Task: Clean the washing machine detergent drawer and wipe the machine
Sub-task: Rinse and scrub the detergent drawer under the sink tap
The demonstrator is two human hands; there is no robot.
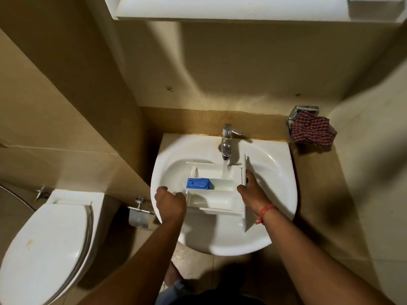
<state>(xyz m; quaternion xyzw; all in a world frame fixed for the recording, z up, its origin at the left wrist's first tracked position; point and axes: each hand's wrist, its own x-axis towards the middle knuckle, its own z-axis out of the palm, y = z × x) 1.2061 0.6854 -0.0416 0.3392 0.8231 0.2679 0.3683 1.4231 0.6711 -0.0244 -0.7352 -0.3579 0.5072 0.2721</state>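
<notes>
Your left hand (170, 200) is clutching the drawer (217, 190) at its 9 o'clock end, your right hand (251, 190) grasping its 3 o'clock front, steadying it in the sink (275, 172) so tap (228, 139) water is rinsing its 12 o'clock compartment.
</notes>
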